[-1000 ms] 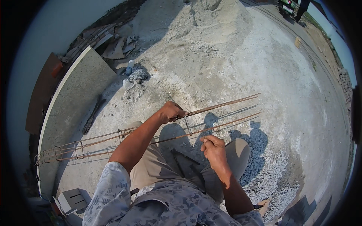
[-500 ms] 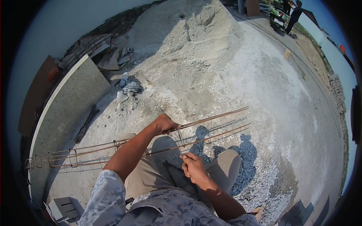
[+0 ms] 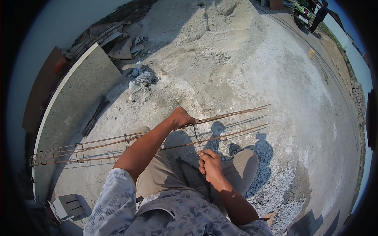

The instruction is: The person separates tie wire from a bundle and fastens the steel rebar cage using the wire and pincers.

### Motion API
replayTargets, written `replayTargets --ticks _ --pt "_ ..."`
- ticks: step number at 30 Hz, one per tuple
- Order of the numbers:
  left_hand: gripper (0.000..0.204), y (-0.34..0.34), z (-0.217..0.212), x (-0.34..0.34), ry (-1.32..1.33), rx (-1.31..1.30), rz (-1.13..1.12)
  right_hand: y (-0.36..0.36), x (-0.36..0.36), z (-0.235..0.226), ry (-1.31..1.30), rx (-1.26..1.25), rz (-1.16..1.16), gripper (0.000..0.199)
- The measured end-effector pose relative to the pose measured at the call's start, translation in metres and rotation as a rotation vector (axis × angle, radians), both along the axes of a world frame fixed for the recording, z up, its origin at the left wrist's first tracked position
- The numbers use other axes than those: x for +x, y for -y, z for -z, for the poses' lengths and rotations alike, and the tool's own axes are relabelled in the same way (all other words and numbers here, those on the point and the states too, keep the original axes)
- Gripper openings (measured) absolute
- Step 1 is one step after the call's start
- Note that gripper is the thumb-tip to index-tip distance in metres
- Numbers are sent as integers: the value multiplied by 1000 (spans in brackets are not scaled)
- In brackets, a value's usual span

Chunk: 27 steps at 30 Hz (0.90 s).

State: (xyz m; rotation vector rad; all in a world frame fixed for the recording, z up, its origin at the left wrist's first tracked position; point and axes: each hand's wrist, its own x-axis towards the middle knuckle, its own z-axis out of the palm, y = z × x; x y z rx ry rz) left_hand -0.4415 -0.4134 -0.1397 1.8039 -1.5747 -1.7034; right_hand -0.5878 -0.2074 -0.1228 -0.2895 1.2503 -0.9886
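Left hand (image 3: 183, 118): fingers closed on upper rebars (image 3: 232, 113), beside stirrup (image 3: 196, 133)
Right hand (image 3: 210, 164): fingers curled tight around thin wire-like piece (image 3: 200, 147)

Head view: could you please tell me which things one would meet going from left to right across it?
Brown board, dark bundle, bottle, left hand, right hand, gravel, standing person, stacked blocks.

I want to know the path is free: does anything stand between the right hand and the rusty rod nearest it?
No visible obstacle. Only a thin wire-like piece, too small to identify, runs from the right hand toward the near rod. The left hand is at the far rods.
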Motion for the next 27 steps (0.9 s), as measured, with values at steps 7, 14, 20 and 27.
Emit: replayTargets --ticks 7,14,20,27 --pt "40 1 4 4 65 -2 45 6 5 0 136 79 82 10" --pt "44 0 2 5 110 -8 35 12 26 8 314 116 185 12" --pt "46 -3 -11 1 140 -17 39 7 36 15 395 140 167 7" --pt "45 0 -2 6 103 -29 10 28 42 18 601 80 243 8"
